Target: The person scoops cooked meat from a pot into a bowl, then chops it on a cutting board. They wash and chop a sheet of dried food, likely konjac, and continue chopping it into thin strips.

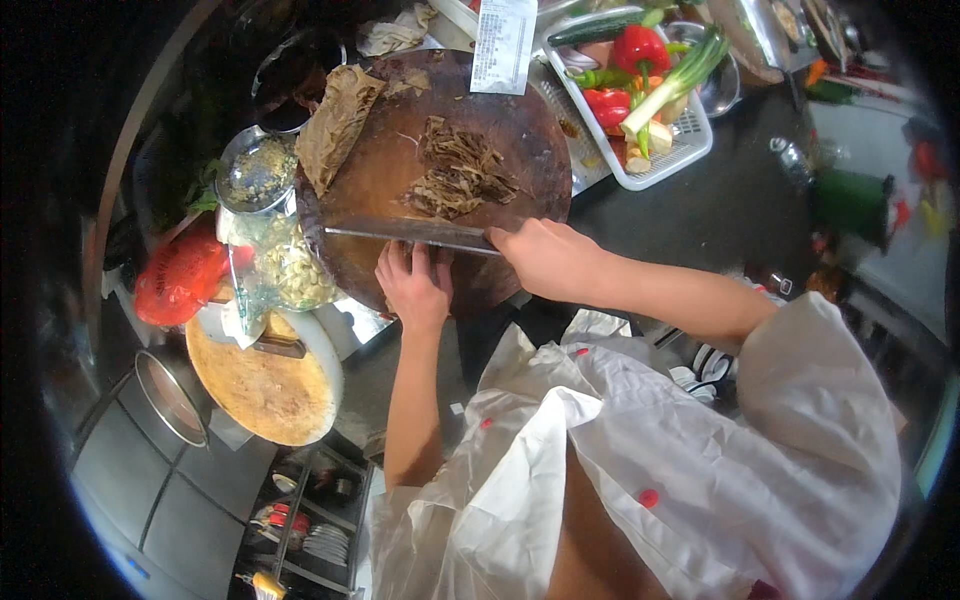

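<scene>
My right hand grips the handle of a cleaver, whose long blade lies across the near part of a round wooden chopping block. Against the blade's near side is my left hand, fingers pointing away from me. Its fingertips are partly hidden at the blade, so whether they hold anything is unclear. Just beyond the blade sits a heap of brown, leafy food cut in strips. A larger folded slab of similar brown food rests at the block's left edge, apart from both hands.
At right stands a white plastic basket with a leek and red peppers. A printed slip overhangs the block's far edge. Leftward are a metal bowl of minced food, a red plastic bag and another round board bearing a knife.
</scene>
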